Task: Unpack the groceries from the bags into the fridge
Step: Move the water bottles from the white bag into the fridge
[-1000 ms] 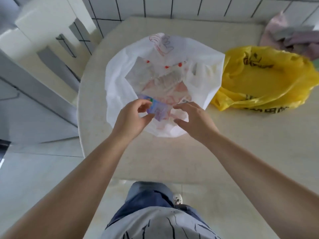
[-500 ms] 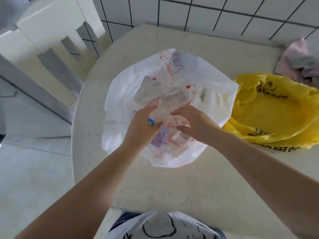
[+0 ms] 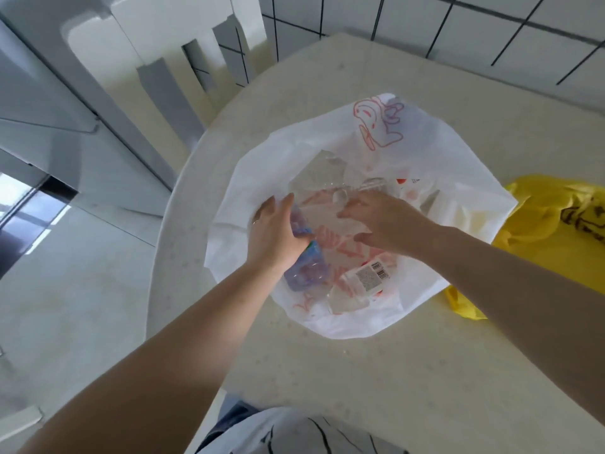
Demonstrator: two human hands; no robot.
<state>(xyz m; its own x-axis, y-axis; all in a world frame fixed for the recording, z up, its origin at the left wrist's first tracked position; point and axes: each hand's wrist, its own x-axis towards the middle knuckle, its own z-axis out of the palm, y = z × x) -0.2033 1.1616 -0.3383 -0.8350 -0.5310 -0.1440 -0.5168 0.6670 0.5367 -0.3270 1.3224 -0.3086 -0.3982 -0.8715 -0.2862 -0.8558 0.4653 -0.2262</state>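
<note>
A white plastic bag (image 3: 455, 178) with red print lies wide on the round beige table (image 3: 409, 371). Inside are clear plastic packs with red contents, one with a barcode label (image 3: 371, 278). My left hand (image 3: 275, 235) is inside the bag's near left side and grips a purple-blue packet (image 3: 306, 273), which sticks out below the palm. My right hand (image 3: 383, 222) reaches into the middle of the bag with fingers spread and slightly bent over the clear packs. I cannot see that it holds anything.
A yellow plastic bag (image 3: 550, 231) lies right of the white one, touching it. A white plastic chair (image 3: 170, 70) stands at the table's far left. A tiled wall (image 3: 474, 24) runs behind the table. Pale floor (image 3: 65, 257) lies left.
Both hands have gone deeper into the white bag. The left hand still holds the purple-blue packet, now turned lower under the palm. The view has shifted closer and to the left.
</note>
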